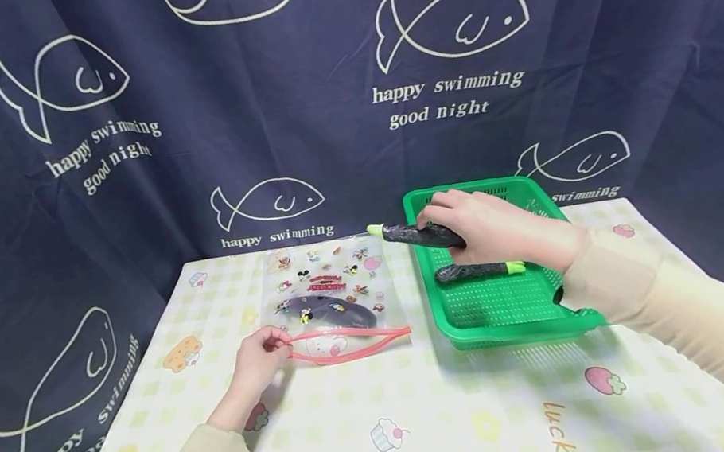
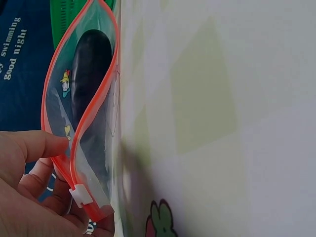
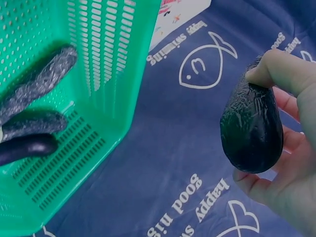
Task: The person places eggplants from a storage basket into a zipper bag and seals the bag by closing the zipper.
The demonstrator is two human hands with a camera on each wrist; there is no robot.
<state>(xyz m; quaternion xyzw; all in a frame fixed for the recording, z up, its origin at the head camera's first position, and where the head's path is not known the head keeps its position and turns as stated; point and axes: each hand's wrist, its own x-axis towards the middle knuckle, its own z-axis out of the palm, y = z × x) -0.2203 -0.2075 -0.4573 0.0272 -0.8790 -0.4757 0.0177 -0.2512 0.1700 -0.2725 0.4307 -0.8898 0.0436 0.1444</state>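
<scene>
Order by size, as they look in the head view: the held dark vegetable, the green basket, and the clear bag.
Green basket, largest
Clear bag
Held dark vegetable, smallest, though partly hidden

1. A flat white tabletop (image 1: 435, 391), patterned with pale green checks and colourful prints, is carrying things along its far half.
2. A clear, rectangular, cartoon-printed plastic bag (image 1: 326, 269) with a coral-red zip is lying left of centre, its mouth gaping on the near side.
3. A green, rectangular, perforated plastic basket (image 1: 519, 332) is standing to the right — apart from the bag.
</scene>
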